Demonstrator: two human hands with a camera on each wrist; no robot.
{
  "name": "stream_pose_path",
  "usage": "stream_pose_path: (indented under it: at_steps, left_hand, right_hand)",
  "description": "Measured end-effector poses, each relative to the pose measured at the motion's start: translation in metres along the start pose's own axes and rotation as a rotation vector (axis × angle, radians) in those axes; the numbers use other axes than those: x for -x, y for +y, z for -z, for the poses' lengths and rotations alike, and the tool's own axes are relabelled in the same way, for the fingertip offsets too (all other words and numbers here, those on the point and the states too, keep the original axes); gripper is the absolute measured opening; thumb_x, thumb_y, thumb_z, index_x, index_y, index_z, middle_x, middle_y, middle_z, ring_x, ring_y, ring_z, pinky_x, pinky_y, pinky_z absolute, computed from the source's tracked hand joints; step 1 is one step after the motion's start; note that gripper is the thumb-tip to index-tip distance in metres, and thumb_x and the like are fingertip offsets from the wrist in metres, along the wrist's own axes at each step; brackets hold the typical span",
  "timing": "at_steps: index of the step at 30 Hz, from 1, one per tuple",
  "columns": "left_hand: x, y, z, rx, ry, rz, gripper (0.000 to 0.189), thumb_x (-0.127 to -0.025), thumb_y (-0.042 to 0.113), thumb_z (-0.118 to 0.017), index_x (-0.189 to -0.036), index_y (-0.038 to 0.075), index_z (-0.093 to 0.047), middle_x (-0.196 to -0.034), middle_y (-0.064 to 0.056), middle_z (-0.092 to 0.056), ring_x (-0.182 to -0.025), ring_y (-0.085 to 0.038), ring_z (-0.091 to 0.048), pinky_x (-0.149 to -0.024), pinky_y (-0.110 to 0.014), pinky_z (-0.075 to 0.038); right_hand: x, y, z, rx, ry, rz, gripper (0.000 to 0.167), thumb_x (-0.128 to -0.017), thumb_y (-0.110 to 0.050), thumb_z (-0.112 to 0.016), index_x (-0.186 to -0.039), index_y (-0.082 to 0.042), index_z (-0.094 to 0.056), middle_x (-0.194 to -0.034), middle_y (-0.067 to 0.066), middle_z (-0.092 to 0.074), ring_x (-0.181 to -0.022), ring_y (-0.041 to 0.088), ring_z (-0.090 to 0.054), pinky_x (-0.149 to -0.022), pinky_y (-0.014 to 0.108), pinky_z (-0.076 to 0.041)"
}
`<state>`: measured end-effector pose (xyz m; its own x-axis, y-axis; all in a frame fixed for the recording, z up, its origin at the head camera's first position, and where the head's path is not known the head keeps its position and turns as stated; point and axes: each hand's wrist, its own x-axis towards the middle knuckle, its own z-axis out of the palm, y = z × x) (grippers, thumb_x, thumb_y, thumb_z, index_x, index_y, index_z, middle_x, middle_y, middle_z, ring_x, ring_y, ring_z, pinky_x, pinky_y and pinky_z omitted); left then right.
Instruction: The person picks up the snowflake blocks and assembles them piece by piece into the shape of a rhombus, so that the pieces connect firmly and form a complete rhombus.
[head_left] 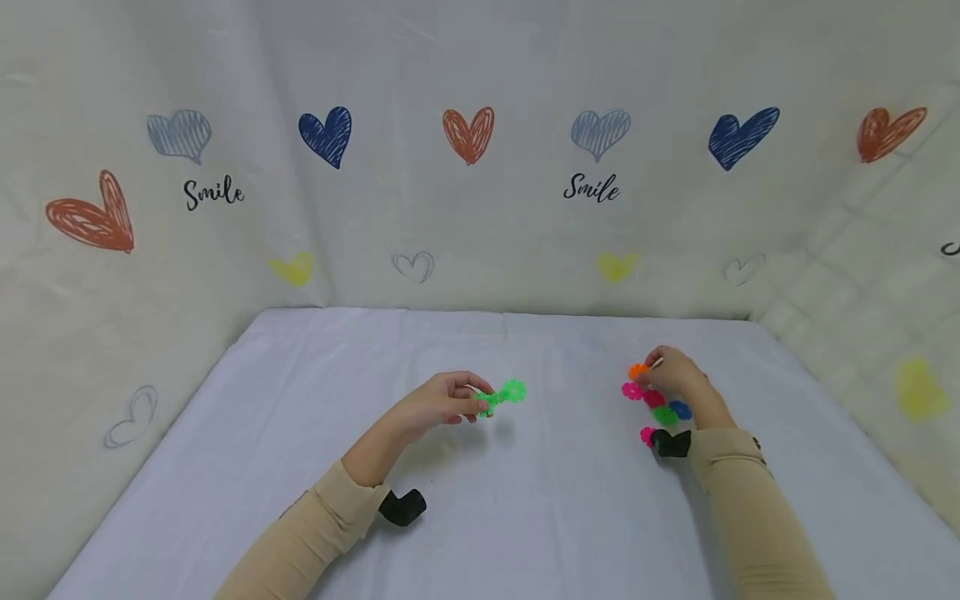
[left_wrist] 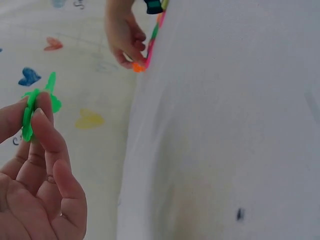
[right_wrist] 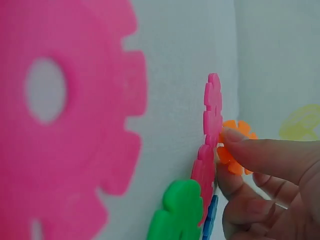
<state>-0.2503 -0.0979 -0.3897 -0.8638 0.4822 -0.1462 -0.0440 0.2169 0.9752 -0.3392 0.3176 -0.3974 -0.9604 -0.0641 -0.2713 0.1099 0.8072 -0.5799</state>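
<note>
My left hand (head_left: 438,402) pinches joined green notched discs (head_left: 514,391) between thumb and fingers, held above the white cloth. In the left wrist view the green discs (left_wrist: 30,117) are set at an angle to each other. Over at the right, my right hand (head_left: 681,377) pinches an orange notched disc (head_left: 638,372) by thumb and fingertips. The right wrist view shows the orange disc (right_wrist: 230,161) partly covered by the thumb. Close beside that hand lie a pink disc (head_left: 632,391), a red-pink disc (head_left: 654,399), a green disc (head_left: 664,416) and a blue disc (head_left: 682,409).
Another pink disc (head_left: 647,436) lies nearer, partly behind the black wrist device (head_left: 672,443) on the right arm. A second black device (head_left: 402,507) sits at the left wrist. White cloth covers the table (head_left: 570,517); a heart-printed curtain (head_left: 510,217) hangs behind it.
</note>
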Motion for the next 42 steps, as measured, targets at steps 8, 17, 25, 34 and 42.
stream_pose_path:
  at_steps: [8, 17, 25, 34, 42]
  left_hand:
    - [-0.003, 0.000, -0.003, -0.026, 0.013, 0.010, 0.024, -0.096, 0.016, -0.071, -0.119, 0.008, -0.065, -0.091, -0.009, -0.072, -0.085, -0.019, -0.063, -0.089, -0.043, -0.047]
    - [-0.002, -0.003, -0.003, -0.018, 0.009, 0.022, 0.024, -0.097, 0.015, -0.070, -0.119, 0.008, -0.065, -0.088, -0.005, -0.071, -0.086, -0.020, -0.063, -0.084, -0.038, -0.047]
    - [-0.002, -0.004, -0.002, -0.022, 0.009, 0.023, 0.024, -0.098, 0.015, -0.070, -0.120, 0.007, -0.065, -0.093, -0.012, -0.071, -0.084, -0.017, -0.063, -0.083, -0.037, -0.047]
    - [-0.004, -0.004, -0.003, -0.014, -0.002, 0.019, 0.025, -0.097, 0.015, -0.070, -0.120, 0.008, -0.065, -0.091, -0.006, -0.072, -0.086, -0.019, -0.064, -0.087, -0.040, -0.047]
    - [-0.004, -0.002, -0.008, -0.008, -0.015, 0.013, 0.025, -0.097, 0.014, -0.069, -0.121, 0.006, -0.064, -0.085, 0.003, -0.070, -0.083, -0.016, -0.063, -0.084, -0.038, -0.047]
  right_hand:
    - [0.016, -0.011, -0.003, -0.093, 0.096, 0.118, 0.038, -0.099, -0.023, -0.065, -0.124, 0.005, -0.054, -0.117, 0.027, -0.061, -0.099, 0.035, -0.058, -0.078, 0.040, -0.047]
    - [0.038, -0.040, -0.014, -0.189, 0.148, 0.259, 0.044, -0.101, -0.032, -0.068, -0.132, -0.002, -0.063, -0.112, 0.019, -0.071, -0.108, 0.039, -0.057, -0.088, 0.045, -0.046]
    - [0.054, -0.063, -0.026, -0.314, 0.141, 0.379, 0.035, -0.100, -0.024, -0.071, -0.124, 0.000, -0.066, -0.104, 0.015, -0.074, -0.093, 0.038, -0.063, -0.075, 0.034, -0.056]
    - [0.064, -0.082, -0.050, -0.453, 0.086, 0.424, 0.029, -0.100, -0.016, -0.069, -0.121, 0.005, -0.064, -0.106, 0.016, -0.073, -0.100, 0.042, -0.069, -0.089, 0.037, -0.058]
    - [0.076, -0.091, -0.068, -0.513, 0.020, 0.490, 0.024, -0.098, -0.014, -0.072, -0.111, 0.004, -0.067, -0.106, 0.015, -0.073, -0.102, 0.036, -0.070, -0.092, 0.036, -0.056]
